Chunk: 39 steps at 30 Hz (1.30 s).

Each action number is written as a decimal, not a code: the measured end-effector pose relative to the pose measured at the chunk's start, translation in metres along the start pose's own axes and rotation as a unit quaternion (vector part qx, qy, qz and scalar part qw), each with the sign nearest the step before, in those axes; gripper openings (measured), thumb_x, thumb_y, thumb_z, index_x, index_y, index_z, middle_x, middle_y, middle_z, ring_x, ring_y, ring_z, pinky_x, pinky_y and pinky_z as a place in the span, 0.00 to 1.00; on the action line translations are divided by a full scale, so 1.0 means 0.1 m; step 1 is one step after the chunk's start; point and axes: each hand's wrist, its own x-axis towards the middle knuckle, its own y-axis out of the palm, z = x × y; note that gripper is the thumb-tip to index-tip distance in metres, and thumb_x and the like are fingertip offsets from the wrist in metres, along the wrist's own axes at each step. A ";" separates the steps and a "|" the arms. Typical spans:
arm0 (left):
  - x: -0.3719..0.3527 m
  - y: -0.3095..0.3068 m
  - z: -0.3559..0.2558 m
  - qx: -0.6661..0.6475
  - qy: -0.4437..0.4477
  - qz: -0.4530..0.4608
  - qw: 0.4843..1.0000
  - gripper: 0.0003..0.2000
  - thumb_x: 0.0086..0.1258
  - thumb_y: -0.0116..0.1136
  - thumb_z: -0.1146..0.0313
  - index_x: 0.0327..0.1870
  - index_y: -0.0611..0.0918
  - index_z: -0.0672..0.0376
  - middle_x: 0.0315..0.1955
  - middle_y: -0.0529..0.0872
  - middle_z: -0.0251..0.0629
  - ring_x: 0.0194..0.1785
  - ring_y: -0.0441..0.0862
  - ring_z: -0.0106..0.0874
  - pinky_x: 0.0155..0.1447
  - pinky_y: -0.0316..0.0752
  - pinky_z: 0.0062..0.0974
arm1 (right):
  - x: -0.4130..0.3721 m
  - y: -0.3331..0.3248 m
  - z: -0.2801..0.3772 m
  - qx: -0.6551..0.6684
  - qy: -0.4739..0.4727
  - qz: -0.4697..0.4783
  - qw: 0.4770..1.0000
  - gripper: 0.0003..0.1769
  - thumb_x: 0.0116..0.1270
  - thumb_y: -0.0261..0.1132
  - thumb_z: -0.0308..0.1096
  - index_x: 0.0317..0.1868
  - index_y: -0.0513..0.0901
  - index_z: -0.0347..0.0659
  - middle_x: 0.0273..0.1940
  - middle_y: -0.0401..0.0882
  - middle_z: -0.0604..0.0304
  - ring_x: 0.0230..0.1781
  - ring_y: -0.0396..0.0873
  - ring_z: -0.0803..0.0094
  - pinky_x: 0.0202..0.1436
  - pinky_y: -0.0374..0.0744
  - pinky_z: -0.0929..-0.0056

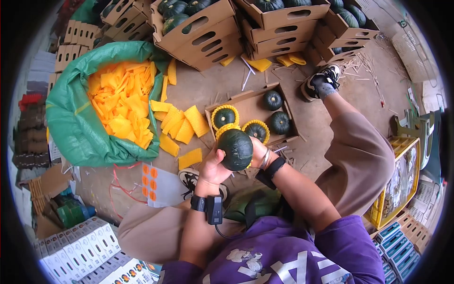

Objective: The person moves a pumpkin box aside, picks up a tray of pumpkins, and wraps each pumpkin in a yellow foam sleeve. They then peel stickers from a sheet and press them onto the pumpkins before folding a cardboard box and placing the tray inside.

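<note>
A dark green squash (235, 149) is held up in front of me between both hands. My left hand (213, 168) grips its left side, and my right hand (257, 154) is around its right side, fingers partly hidden behind it. Just beyond sits a shallow cardboard box (241, 102). Inside it are two bare squashes, one at the back (273, 100) and one at the right (280, 122). Two more, at the left (224, 118) and near side (256, 132), wear yellow foam nets. Another yellow net (226, 128) shows partly behind the held squash.
A green sack (71, 118) full of yellow foam nets (123, 104) stands at the left, with loose nets (196, 120) beside it. A sheet of orange stickers (158, 184) lies on the floor. Stacked boxes of squashes (203, 40) line the back. A yellow crate (397, 182) stands at the right.
</note>
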 end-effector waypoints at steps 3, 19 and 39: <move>-0.07 0.20 -0.09 0.013 -0.033 -0.074 0.997 0.38 0.59 0.69 0.60 0.66 0.61 0.62 0.56 0.75 0.39 0.58 0.74 0.34 0.61 0.71 0.33 | 0.03 -0.12 0.13 -0.368 -0.144 -0.115 0.912 0.16 0.69 0.56 0.39 0.50 0.79 0.38 0.39 0.82 0.49 0.38 0.81 0.58 0.43 0.78 0.63; 0.15 -0.09 0.15 0.533 -0.039 -0.240 0.811 0.39 0.53 0.73 0.51 0.61 0.66 0.63 0.55 0.74 0.49 0.59 0.74 0.42 0.61 0.70 0.36 | -0.07 -0.24 0.10 0.078 -0.013 0.045 0.996 0.32 0.71 0.50 0.57 0.58 0.72 0.35 0.52 0.79 0.49 0.50 0.80 0.60 0.57 0.77 0.60; 1.99 -0.57 0.55 0.912 0.042 -0.074 0.401 0.35 0.42 0.74 0.59 0.58 0.76 0.36 0.59 0.66 0.37 0.64 0.59 0.45 0.59 0.61 0.50 | 0.23 -0.70 0.56 -0.871 0.090 -0.211 0.435 0.34 0.58 0.66 0.44 0.65 0.64 0.61 0.66 0.55 0.35 0.45 0.80 0.46 0.48 0.80 0.59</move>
